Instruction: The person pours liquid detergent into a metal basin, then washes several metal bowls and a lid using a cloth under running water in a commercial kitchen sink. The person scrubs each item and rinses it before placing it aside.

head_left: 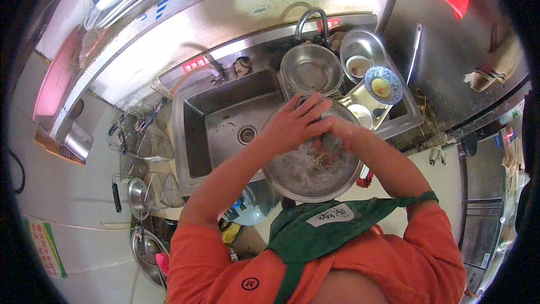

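Note:
A large round metal basin point(312, 177) of cloudy, foamy water sits at the right edge of the sink, close to my body. Over its far half, both hands meet. The fingers of my left hand point(295, 124) are spread across the fingers of my right hand point(337, 133). Beneath the right hand a greyish rounded thing shows in part; whether it is held is hidden. Behind the hands stands an empty-looking metal bowl point(312, 69).
To the left is a steel sink basin point(232, 109) with a drain. A faucet point(312, 14) rises behind. At right sit a metal colander point(363, 40), a blue-patterned bowl point(394, 82) and a white bowl point(360, 114). Wire baskets point(156, 143) hang at left.

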Action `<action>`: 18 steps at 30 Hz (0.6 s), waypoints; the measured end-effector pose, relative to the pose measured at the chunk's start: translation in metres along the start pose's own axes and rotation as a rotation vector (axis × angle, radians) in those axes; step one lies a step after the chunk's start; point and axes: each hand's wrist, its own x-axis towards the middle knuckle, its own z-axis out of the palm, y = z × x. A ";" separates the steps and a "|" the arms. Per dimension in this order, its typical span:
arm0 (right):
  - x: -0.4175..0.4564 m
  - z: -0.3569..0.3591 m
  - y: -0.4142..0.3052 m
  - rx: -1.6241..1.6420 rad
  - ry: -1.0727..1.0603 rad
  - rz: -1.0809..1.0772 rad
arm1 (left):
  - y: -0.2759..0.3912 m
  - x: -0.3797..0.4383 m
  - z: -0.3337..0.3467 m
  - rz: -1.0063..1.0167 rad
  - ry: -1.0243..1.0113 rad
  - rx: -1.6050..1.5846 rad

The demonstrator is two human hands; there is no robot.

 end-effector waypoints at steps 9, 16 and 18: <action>-0.007 0.019 -0.046 -1.354 0.260 0.035 | 0.006 0.013 0.005 -0.587 -0.504 -0.220; 0.004 0.010 0.006 -1.693 0.315 -0.078 | 0.049 -0.027 0.085 -0.859 -0.293 -0.606; 0.007 0.009 0.017 -1.680 0.390 -0.149 | 0.042 -0.033 0.095 -0.731 -0.194 -0.727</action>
